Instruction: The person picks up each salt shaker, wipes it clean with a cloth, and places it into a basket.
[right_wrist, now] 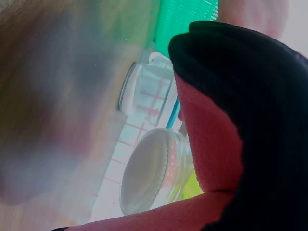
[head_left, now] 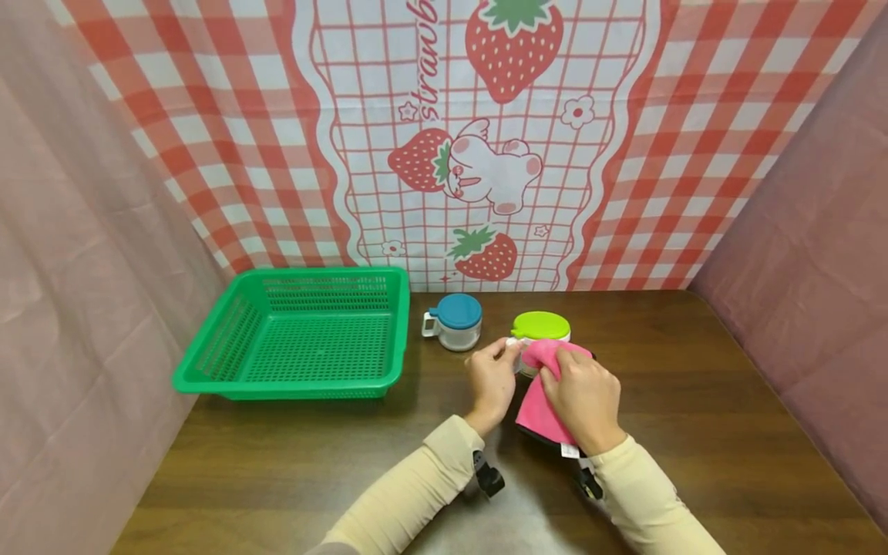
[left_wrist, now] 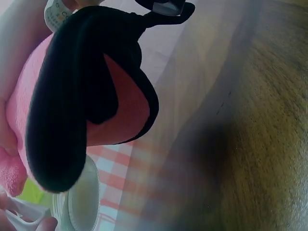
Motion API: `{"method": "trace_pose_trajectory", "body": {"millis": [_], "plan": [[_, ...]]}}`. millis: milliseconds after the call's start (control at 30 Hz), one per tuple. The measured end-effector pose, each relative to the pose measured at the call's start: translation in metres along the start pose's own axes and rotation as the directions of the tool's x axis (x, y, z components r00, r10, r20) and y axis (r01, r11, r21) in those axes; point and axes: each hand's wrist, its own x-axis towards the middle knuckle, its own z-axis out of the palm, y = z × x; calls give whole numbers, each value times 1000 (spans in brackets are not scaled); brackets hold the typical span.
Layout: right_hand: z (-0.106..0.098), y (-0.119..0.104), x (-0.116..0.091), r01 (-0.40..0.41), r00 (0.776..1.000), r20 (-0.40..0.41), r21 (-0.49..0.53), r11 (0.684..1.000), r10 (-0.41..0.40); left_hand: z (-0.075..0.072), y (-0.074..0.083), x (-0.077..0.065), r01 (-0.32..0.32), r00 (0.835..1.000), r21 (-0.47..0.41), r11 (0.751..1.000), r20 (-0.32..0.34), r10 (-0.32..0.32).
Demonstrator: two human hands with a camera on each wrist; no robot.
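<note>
My left hand [head_left: 489,383] pinches the white handle [left_wrist: 30,217] of a small clear jar with a lime-green lid [head_left: 541,324]. My right hand [head_left: 585,395] grips a pink cloth [head_left: 543,410] with black edging and a white tag, and its bunched upper part lies against the jar's side. In the right wrist view the jar's round base [right_wrist: 146,174] faces the camera, so the jar is off the table. Cloth and fingers hide much of its wall. Behind and left of my left hand stands a similar jar with a blue lid [head_left: 459,311], upright on the table.
A green plastic basket [head_left: 291,386] sits on the wooden table [head_left: 291,470], left of the blue-lidded jar. A red-and-white checked cloth with strawberries [head_left: 486,193] hangs behind the table. Plain pinkish drapes [head_left: 819,200] close off both sides.
</note>
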Motion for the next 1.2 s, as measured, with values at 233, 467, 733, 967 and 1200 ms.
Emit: {"method": "trace_pose_trajectory", "body": {"millis": [233,467,733,967,1200], "plan": [[6,-5,-2,7,999,41,-14,1000,-6,-2,0,0,-33,999,-35,999,-21,32],[12,-7,-11,23,998,66,-17,1000,-22,-3,-3,4,1,999,-76,997,-36,-3],[17,-6,-17,-4,995,104,-11,1000,5,-7,-1,11,78,996,-127,989,-36,-83],[18,0,-22,-5,994,112,-4,1000,5,-7,-2,12,149,988,-195,969,-10,-154],[14,9,-20,-37,990,137,39,999,31,-7,-2,15,185,983,-228,956,20,-185]]}}
